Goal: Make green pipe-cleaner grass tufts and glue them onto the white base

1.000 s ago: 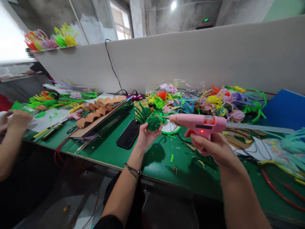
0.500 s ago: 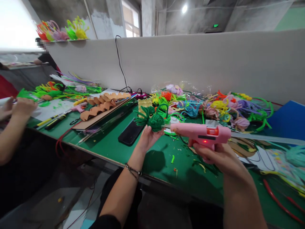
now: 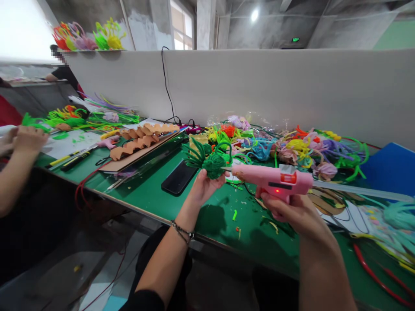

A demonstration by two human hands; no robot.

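Near the middle, my left hand (image 3: 205, 186) grips a dark green fuzzy bundle (image 3: 214, 165) from below; loops and strands fan out from its left side and top. My right hand (image 3: 288, 211) is wrapped round the handle of a pink glue gun (image 3: 272, 179) with a lit red light. The gun points left, and its nozzle tip is at the right side of the bundle; whether they touch is hard to tell. A long clear glue stick (image 3: 359, 190) runs out of the gun's back. Below the bundle, its shadow falls on the green table (image 3: 181, 212).
A black phone (image 3: 179, 177) lies left of my left hand. Colourful fuzzy pieces (image 3: 298, 149) line the grey partition (image 3: 259, 86). Red-handled pliers (image 3: 372, 272) are at the right, brown wavy strips (image 3: 134, 144) at the left. Another person's hands (image 3: 27, 140) work at the far left.
The view has shifted slightly. The green bundle is turned a little in my left hand, with its loops standing more upright. The glue gun stays close beside it, slightly more tilted.
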